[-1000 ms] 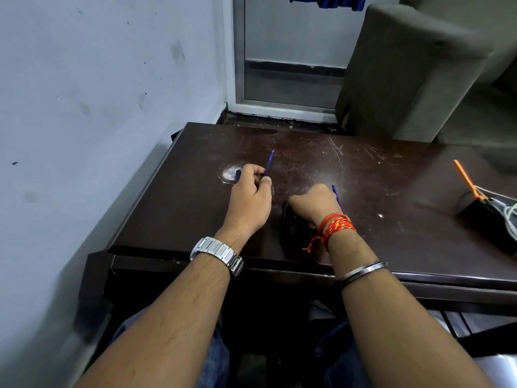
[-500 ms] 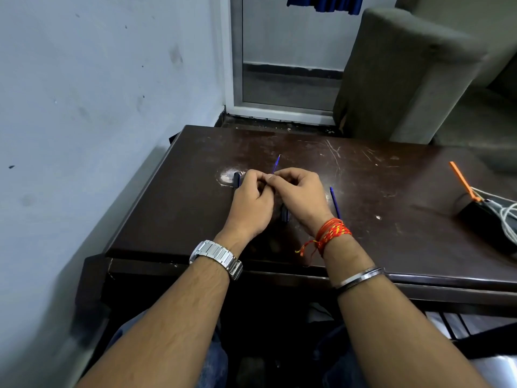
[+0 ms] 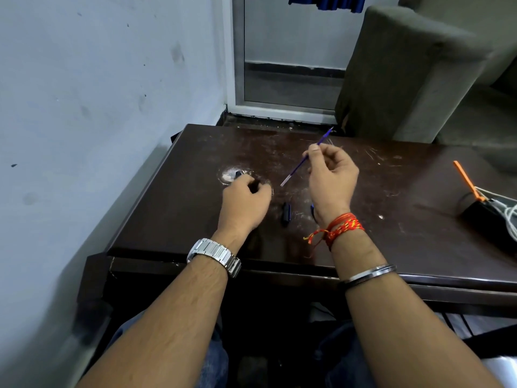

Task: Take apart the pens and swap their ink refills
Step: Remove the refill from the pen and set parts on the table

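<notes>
We hold a blue refill (image 3: 306,158) pinched between the thumb and fingertips of our right hand (image 3: 331,177), raised above the dark table (image 3: 405,233). Its long axis runs on a slant: the writing tip points up and away to the right, toward the far table edge, and the pale open end points down and left, toward our left hand (image 3: 244,204). That hand rests on the table with its fingers curled shut around a dark pen barrel (image 3: 238,174), of which only one end peeks out past the fingers, beside a pale worn patch on the wood. Between our hands a short dark pen part (image 3: 286,213) lies on the table, its length running roughly away from us. A bit of another blue piece (image 3: 312,210) shows just beside our right wrist. We can read no writing or brand on any of the parts.
</notes>
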Available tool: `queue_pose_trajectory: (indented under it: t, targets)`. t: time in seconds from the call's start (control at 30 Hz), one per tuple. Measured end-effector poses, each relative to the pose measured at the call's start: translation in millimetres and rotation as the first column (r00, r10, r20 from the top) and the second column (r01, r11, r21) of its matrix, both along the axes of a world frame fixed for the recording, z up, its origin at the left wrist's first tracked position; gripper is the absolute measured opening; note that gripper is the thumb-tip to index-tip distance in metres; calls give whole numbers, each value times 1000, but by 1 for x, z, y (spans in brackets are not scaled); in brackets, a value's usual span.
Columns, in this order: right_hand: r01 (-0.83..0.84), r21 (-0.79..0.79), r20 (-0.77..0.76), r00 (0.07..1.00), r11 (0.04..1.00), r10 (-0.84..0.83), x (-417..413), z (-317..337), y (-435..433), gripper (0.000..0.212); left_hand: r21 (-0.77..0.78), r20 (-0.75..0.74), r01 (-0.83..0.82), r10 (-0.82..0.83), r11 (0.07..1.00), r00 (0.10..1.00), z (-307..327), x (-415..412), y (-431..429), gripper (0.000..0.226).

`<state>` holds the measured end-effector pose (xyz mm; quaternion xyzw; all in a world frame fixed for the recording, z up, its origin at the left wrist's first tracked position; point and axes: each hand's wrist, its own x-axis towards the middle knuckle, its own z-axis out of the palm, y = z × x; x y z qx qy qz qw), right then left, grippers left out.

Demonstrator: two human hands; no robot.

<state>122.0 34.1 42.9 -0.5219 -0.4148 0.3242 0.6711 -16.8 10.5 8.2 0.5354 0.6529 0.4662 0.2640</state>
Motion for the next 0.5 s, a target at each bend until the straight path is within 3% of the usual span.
queue_pose_trajectory:
  t: [0.1,0.17,0.27,0.37,0.5]
  targets:
    - [-131,-138,154,976,982,152,-5,-6,-2,10,105,72,39,-47,994,996,8,4,-4,18]
    - [-156,-175,173,967,972,186,-11,-7,-3,11,103,56,112,-118,988,991,9,7,-6,13]
    - [-180,-202,149,966,963,212,-16,-7,-4,12,100,3,127,-128,987,992,6,6,-6,24]
    - [-152,-243,235,949,958,210,-14,-8,-3,18,31,-68,60,-58,998,996,4,2,-3,29]
    - [-1,-259,226,972,966,61,-2,-6,0,13,-169,-179,-32,2,985,984,-2,-5,0,17]
